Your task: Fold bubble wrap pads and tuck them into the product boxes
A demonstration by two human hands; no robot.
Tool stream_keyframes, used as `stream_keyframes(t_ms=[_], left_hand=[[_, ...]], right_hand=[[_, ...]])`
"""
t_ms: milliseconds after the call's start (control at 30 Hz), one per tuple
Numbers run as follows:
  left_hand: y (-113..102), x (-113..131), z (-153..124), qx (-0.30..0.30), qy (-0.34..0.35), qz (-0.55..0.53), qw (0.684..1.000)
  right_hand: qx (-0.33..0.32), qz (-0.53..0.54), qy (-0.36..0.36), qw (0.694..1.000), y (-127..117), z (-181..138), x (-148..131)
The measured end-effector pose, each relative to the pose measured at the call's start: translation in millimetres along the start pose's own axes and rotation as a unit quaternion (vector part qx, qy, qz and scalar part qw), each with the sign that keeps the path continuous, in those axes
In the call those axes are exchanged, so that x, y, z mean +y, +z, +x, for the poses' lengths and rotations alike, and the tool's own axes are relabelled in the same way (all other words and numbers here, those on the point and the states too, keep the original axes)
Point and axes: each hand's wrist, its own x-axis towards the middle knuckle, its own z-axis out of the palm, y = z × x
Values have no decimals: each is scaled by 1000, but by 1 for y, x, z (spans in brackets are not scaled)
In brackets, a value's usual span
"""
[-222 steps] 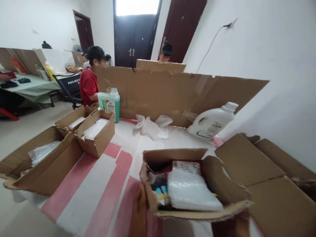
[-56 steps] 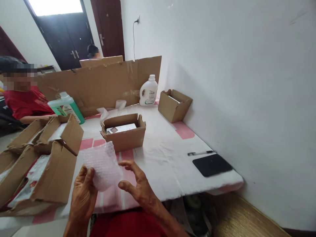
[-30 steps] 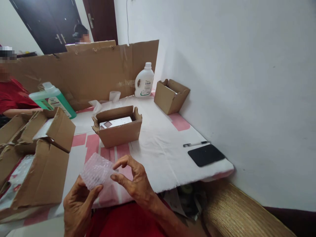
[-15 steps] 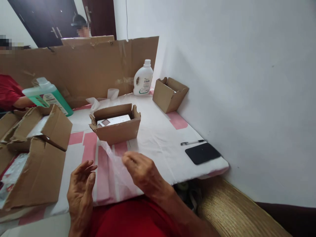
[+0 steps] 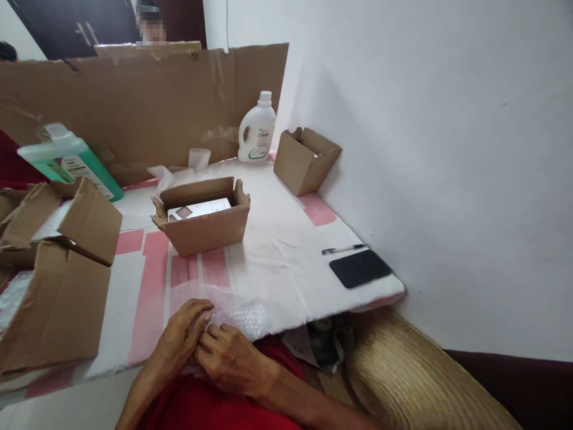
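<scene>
A clear sheet of bubble wrap (image 5: pixel 247 318) lies at the table's front edge, partly beneath my hands. My left hand (image 5: pixel 184 327) is closed, its thumb and fingers together at the sheet. Right beside it, my right hand (image 5: pixel 229 359) has its fingers curled in on the bubble wrap, with the fingertips hidden. Behind them stands an open cardboard box (image 5: pixel 208 230), and a white box (image 5: pixel 201 209) with a diamond-shaped mark lies inside it.
Cardboard boxes (image 5: pixel 76 304) holding plastic-wrapped things crowd the left side. A green liquid bottle (image 5: pixel 85 161), a white jug (image 5: pixel 258 131) and another box (image 5: pixel 304 161) stand farther back. A pen (image 5: pixel 342 249) and black pouch (image 5: pixel 360 269) lie right. A cardboard partition (image 5: pixel 179 107) borders the table.
My hands have come together at the table's front edge. The bubble wrap, which hung from my right hand, now lies lower and flatter. The view has shifted slightly.
</scene>
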Motion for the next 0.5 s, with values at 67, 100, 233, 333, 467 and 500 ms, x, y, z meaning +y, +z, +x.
stream_keyframes(t_ms=[67, 100, 233, 333, 467, 500], left_hand=[[14, -28, -9, 12, 31, 52, 998], [19, -41, -14, 16, 51, 83, 995], [35, -68, -28, 46, 125, 242, 961], [44, -69, -22, 74, 148, 342, 925], [48, -63, 3, 73, 178, 380, 905], [47, -62, 9, 67, 180, 380, 905]], right_hand=[[-26, 48, 28, 998, -7, -4, 0], [-35, 67, 53, 996, -11, -6, 2], [-32, 61, 170, 983, -13, -9, 14], [-9, 8, 196, 980, 1, -11, 29], [52, -19, 226, 973, 5, -18, 53], [73, -21, 247, 966, 1, -19, 60]])
